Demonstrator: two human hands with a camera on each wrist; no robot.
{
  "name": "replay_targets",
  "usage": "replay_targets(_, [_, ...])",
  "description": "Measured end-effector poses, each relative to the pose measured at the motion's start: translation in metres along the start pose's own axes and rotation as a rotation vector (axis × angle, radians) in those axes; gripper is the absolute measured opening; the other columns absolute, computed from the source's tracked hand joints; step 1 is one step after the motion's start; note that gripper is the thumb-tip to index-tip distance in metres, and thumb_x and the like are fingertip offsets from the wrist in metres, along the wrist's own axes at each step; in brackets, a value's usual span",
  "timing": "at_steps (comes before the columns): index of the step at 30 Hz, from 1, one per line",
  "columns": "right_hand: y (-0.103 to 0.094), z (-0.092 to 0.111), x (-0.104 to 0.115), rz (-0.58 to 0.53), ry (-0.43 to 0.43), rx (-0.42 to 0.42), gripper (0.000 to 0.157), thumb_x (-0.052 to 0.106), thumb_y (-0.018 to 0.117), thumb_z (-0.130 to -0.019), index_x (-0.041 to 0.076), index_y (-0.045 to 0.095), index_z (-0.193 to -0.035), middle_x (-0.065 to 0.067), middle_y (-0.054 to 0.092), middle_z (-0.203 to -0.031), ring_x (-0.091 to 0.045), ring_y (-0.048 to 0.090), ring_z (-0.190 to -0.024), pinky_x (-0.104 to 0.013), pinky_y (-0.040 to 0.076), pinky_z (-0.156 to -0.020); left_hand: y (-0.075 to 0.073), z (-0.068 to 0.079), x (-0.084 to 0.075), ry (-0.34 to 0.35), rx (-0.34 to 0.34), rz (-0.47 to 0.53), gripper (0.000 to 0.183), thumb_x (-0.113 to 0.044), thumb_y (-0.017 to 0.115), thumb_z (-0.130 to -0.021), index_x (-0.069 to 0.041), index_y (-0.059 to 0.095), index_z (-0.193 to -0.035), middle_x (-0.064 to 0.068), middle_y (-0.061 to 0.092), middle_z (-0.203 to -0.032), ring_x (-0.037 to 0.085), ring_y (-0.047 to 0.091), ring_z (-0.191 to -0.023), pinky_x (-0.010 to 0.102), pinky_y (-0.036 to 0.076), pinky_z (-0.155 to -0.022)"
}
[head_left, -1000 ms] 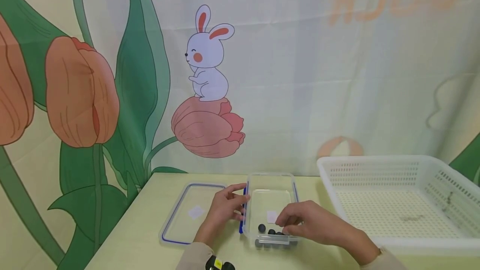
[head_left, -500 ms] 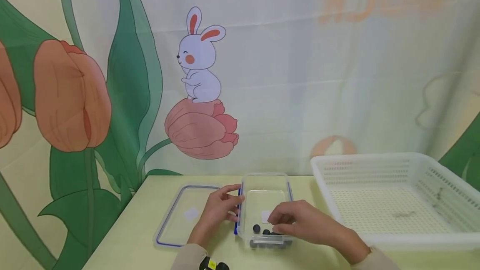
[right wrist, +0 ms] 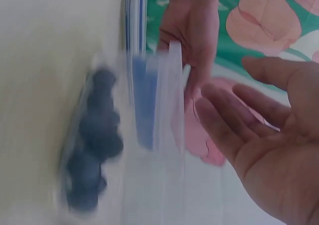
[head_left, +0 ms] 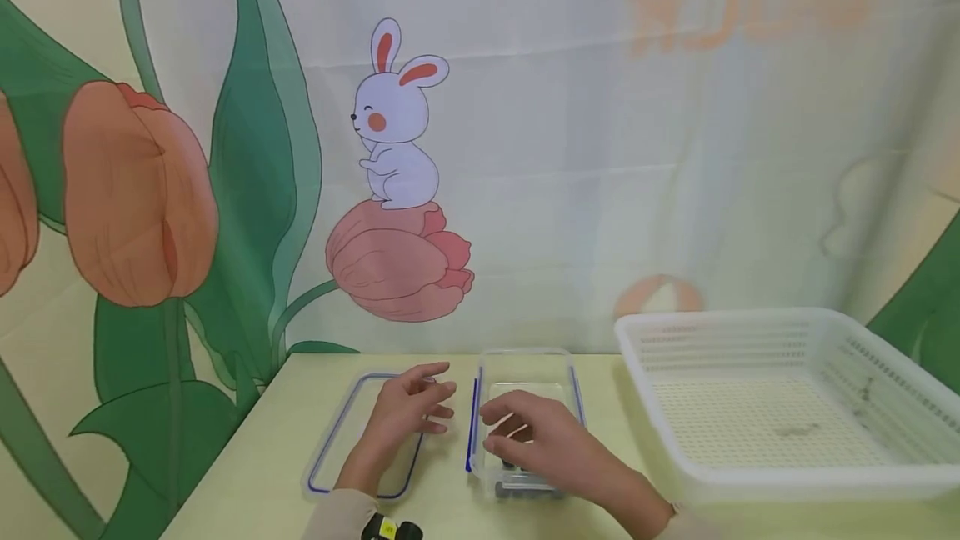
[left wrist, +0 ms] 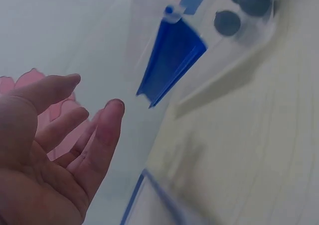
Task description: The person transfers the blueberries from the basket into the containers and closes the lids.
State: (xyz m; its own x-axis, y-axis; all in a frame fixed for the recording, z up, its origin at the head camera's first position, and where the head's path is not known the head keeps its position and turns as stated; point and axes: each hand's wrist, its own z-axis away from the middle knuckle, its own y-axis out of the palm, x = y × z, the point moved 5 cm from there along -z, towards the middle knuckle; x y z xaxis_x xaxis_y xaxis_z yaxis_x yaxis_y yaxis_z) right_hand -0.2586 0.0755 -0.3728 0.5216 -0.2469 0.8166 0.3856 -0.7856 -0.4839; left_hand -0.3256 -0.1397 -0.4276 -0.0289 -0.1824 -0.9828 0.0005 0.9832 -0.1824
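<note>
A clear plastic food box (head_left: 525, 352) with blue latches (left wrist: 172, 58) stands mid-table. Several dark, round, blueberry-like balls (right wrist: 94, 135) lie gathered at its near end. Over the box hovers my right hand (head_left: 543, 440), fingers loosely bent, with nothing held. It hides part of the box's inside and some balls in the head view. My left hand (head_left: 408, 407) is raised left of the box, over the lid, its fingers spread and holding nothing. The box's lid (head_left: 330, 457), clear with a blue seal, lies flat beside the box, partly behind that hand.
To the right, a large white plastic basket (head_left: 667, 440) with a perforated floor and sides takes up much of the pale yellow table (head_left: 240, 490). Behind the table hangs a curtain (head_left: 540, 190) printed with tulips and a rabbit.
My left hand has let go of the box's left side and moved left over the lid. My right hand has moved left and slightly up from the balls. The head view has shifted slightly.
</note>
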Motion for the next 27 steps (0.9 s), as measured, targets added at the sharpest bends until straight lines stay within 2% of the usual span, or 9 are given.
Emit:
replay_targets(5, [0.03, -0.015, 0.002, -0.078, 0.089, -0.052, 0.04, 0.017, 0.076, -0.099, 0.004, 0.065, -0.135, -0.01, 0.068, -0.128, -0.025, 0.072, -0.108, -0.029, 0.061, -0.086, -0.031, 0.004, -0.007, 0.045, -0.041, -0.065, 0.05, -0.028, 0.076, -0.1, -0.009, 0.064, -0.145, 0.015, 0.07, -0.122, 0.032, 0.075, -0.101, 0.042, 0.066, -0.08])
replay_targets(8, [0.05, -0.023, 0.005, -0.101, 0.135, -0.078, 0.047, 0.017, 0.079, -0.097, 0.005, 0.062, -0.139, -0.012, 0.066, -0.131, -0.029, 0.071, -0.111, -0.037, 0.063, -0.086, -0.053, 0.008, -0.009, 0.064, -0.066, -0.1, 0.05, -0.027, 0.077, -0.1, -0.009, 0.065, -0.145, 0.016, 0.069, -0.128, 0.032, 0.073, -0.109, 0.042, 0.065, -0.085])
replay_targets(11, [0.071, -0.032, 0.007, -0.125, 0.217, -0.093, 0.054, 0.019, 0.081, -0.094, 0.005, 0.06, -0.142, -0.014, 0.064, -0.134, -0.033, 0.069, -0.116, -0.047, 0.063, -0.088, -0.077, 0.014, -0.008, 0.057, -0.087, -0.151, 0.053, -0.028, 0.077, -0.1, -0.01, 0.062, -0.148, 0.019, 0.066, -0.137, 0.033, 0.068, -0.12, 0.042, 0.062, -0.094])
replay_targets(15, [0.094, -0.043, 0.004, -0.14, 0.313, -0.107, 0.063, 0.023, 0.083, -0.093, 0.003, 0.056, -0.147, -0.02, 0.059, -0.14, -0.04, 0.063, -0.124, -0.057, 0.059, -0.094, -0.104, 0.021, -0.002, 0.034, -0.112, -0.248, 0.058, -0.031, 0.075, -0.101, -0.008, 0.058, -0.151, 0.023, 0.059, -0.148, 0.039, 0.061, -0.131, 0.049, 0.055, -0.105])
replay_targets(20, [0.119, -0.055, -0.009, -0.102, 0.389, -0.155, 0.075, 0.027, 0.083, -0.09, 0.001, 0.05, -0.151, -0.029, 0.048, -0.144, -0.048, 0.056, -0.127, -0.068, 0.052, -0.098, -0.131, 0.024, 0.018, -0.018, -0.148, -0.363, 0.058, -0.029, 0.071, -0.103, -0.006, 0.054, -0.154, 0.026, 0.052, -0.153, 0.045, 0.053, -0.139, 0.06, 0.048, -0.111])
replay_targets(24, [0.134, -0.061, -0.019, -0.076, 0.424, -0.236, 0.078, 0.024, 0.084, -0.086, -0.001, 0.048, -0.151, -0.032, 0.041, -0.147, -0.053, 0.048, -0.132, -0.073, 0.046, -0.102, -0.144, 0.024, 0.034, -0.063, -0.095, -0.389, 0.064, -0.026, 0.07, -0.104, -0.006, 0.045, -0.159, 0.032, 0.044, -0.157, 0.051, 0.047, -0.142, 0.065, 0.045, -0.111])
replay_targets(27, [0.137, -0.066, -0.022, -0.074, 0.418, -0.309, 0.075, 0.02, 0.084, -0.084, -0.003, 0.05, -0.148, -0.032, 0.041, -0.147, -0.053, 0.043, -0.135, -0.072, 0.044, -0.105, -0.149, 0.023, 0.041, -0.071, -0.038, -0.359, 0.068, -0.021, 0.07, -0.104, -0.005, 0.039, -0.162, 0.036, 0.042, -0.156, 0.052, 0.052, -0.136, 0.062, 0.051, -0.107])
